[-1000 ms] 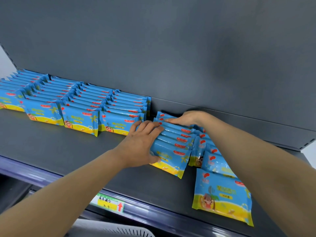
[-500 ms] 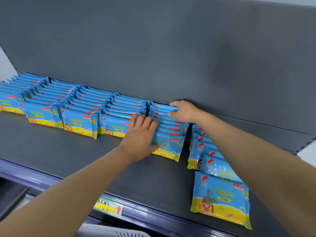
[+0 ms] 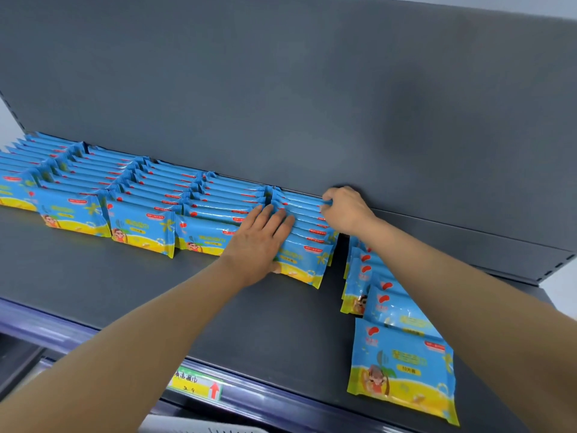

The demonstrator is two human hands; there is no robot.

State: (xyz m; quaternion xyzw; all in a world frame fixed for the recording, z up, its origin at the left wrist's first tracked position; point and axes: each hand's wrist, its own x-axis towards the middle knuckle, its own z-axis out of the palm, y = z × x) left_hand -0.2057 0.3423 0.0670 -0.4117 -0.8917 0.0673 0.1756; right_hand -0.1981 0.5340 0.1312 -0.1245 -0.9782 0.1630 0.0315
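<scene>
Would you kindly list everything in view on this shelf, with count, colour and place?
shelf: one, dark grey, across the view
back panel: one, dark grey, upright behind the shelf
neat rows of packs: four, blue and yellow, left half, reaching the back panel; leftmost cut off
pressed row of packs: one, blue and yellow, right of the neat rows
loose packs: several, blue and yellow, overlapping in a line at the right front
price label: one, yellow with red arrow, on the shelf's front rail
left hand: one, flat on the pressed row's front packs
right hand: one, fingers curled on its rear packs
</scene>
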